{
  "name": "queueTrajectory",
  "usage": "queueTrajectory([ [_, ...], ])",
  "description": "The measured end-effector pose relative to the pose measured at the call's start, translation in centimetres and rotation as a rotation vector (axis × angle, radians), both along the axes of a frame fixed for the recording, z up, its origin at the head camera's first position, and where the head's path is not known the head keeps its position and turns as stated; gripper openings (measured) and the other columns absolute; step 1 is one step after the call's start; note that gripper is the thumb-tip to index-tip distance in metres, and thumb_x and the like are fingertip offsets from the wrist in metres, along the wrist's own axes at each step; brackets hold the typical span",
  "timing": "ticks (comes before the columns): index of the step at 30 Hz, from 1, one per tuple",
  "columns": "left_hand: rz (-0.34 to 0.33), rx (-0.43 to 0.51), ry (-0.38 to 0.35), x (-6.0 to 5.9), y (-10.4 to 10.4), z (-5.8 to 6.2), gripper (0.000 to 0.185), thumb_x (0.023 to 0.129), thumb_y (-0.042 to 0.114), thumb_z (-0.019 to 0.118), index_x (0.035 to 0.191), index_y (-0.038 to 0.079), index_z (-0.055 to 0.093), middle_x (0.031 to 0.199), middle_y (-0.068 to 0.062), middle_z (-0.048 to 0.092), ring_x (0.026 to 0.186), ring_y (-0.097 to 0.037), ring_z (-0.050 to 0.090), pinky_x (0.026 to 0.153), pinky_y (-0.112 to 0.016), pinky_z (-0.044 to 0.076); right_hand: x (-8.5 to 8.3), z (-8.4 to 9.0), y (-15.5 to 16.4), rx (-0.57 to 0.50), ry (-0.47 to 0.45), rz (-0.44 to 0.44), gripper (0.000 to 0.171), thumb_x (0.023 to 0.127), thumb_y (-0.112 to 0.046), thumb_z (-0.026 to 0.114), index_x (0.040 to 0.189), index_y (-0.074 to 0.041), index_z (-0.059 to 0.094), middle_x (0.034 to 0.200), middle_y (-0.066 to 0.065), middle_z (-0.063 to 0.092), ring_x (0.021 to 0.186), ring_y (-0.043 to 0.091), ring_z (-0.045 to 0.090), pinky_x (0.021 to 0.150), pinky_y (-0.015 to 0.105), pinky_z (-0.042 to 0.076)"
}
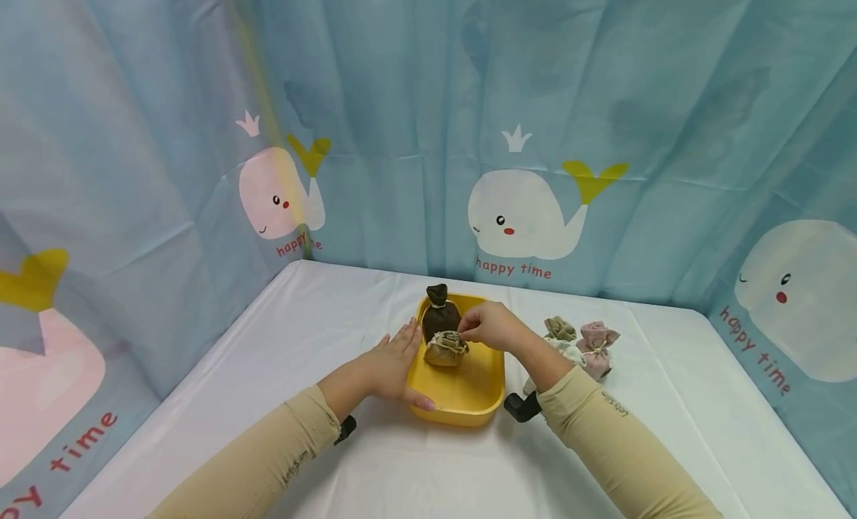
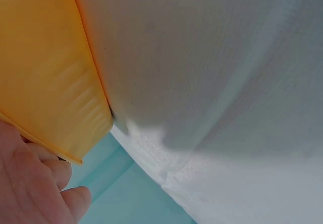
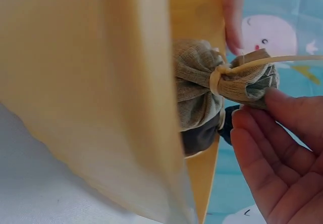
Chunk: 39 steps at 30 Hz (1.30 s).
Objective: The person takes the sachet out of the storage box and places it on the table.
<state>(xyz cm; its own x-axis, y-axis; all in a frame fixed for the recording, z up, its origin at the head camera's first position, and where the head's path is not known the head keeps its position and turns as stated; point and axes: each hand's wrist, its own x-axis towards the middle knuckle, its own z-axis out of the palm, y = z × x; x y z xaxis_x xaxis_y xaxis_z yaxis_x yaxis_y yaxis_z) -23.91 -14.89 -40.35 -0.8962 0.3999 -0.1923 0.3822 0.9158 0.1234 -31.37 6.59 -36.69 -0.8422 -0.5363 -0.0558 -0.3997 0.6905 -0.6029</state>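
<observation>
A yellow plastic basin (image 1: 469, 389) stands on the white-covered table. Inside, a dark brown cloth pouch (image 1: 438, 322) with a tied neck leans at the back, and a tan cloth pouch (image 1: 445, 352) sits just in front of it. My left hand (image 1: 388, 366) rests along the basin's left side, fingers fairly straight and the thumb at the front rim. My right hand (image 1: 492, 327) pinches the gathered top of the tan pouch between thumb and fingers. In the right wrist view, a pale cord ties the neck of this tan pouch (image 3: 197, 82), and the basin wall covers part of it.
Right of the basin, a pink pouch (image 1: 596, 348), an olive-topped pouch (image 1: 559, 329) and whitish cloth partly behind my right forearm lie together. Black wrist-camera parts (image 1: 522, 407) show under the right wrist. A blue whale-print curtain (image 1: 402, 169) hangs behind the table.
</observation>
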Motion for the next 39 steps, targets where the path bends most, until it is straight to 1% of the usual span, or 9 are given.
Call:
queueTrajectory([
  [3,-0.003,-0.005,0.010,-0.1,0.0,0.0,0.136,0.052,0.090,0.043,0.146,0.001,0.001,0.152,-0.016,-0.007,0.140,-0.026,-0.001,0.109,-0.050,0.014,0.1,0.1,0.0,0.000,0.008,-0.013,0.010,0.084,-0.013,0.066,0.076,-0.017,0.071,0.072,-0.002,0.065,0.066,0.014,0.053,0.059,0.027,0.045],
  [8,0.004,-0.009,0.006,-0.2,0.1,-0.1,0.138,0.050,0.091,0.041,0.146,0.001,0.000,0.152,-0.016,-0.007,0.140,-0.025,-0.002,0.109,-0.050,0.014,0.2,0.2,0.1,-0.014,0.005,-0.030,0.012,0.086,-0.012,0.063,0.076,-0.015,0.069,0.070,-0.001,0.064,0.066,0.014,0.055,0.059,0.026,0.046],
  [15,0.003,0.008,0.000,-0.1,0.1,0.0,0.135,0.053,0.088,0.047,0.146,0.000,0.002,0.152,-0.017,-0.007,0.140,-0.027,-0.001,0.109,-0.051,0.014,0.4,0.6,0.3,-0.034,0.041,-0.035,0.011,0.087,-0.012,0.062,0.078,-0.013,0.068,0.068,-0.002,0.062,0.064,0.014,0.054,0.058,0.026,0.045],
  [22,-0.002,0.005,0.006,-0.1,0.0,0.1,0.137,0.052,0.090,0.043,0.146,0.000,0.001,0.152,-0.016,-0.007,0.140,-0.026,-0.002,0.109,-0.049,0.013,0.6,1.0,0.7,-0.048,0.028,-0.022,0.010,0.087,-0.012,0.063,0.078,-0.013,0.068,0.068,-0.002,0.062,0.065,0.013,0.056,0.060,0.026,0.047],
  [27,-0.005,-0.005,0.008,-0.1,0.0,0.0,0.138,0.050,0.091,0.040,0.146,0.001,0.000,0.152,-0.016,-0.007,0.140,-0.025,-0.002,0.109,-0.049,0.013,0.8,1.5,1.2,-0.048,0.037,-0.016,0.010,0.086,-0.013,0.063,0.078,-0.014,0.068,0.067,-0.002,0.061,0.065,0.013,0.055,0.059,0.026,0.046],
  [33,0.004,-0.009,0.002,-0.3,0.0,-0.1,0.139,0.048,0.092,0.040,0.146,0.001,-0.001,0.152,-0.014,-0.008,0.140,-0.025,-0.003,0.110,-0.048,0.012,1.0,2.1,2.1,-0.081,0.039,-0.034,0.009,0.087,-0.015,0.063,0.081,-0.014,0.068,0.072,-0.002,0.063,0.068,0.012,0.059,0.064,0.027,0.050],
  [39,0.003,-0.015,0.001,-0.3,0.0,-0.2,0.139,0.049,0.092,0.040,0.146,0.002,-0.001,0.152,-0.014,-0.009,0.140,-0.024,-0.004,0.110,-0.048,0.011,1.6,3.4,3.0,-0.115,0.019,-0.061,0.009,0.088,-0.014,0.062,0.081,-0.013,0.068,0.074,0.000,0.064,0.071,0.015,0.063,0.069,0.031,0.053],
])
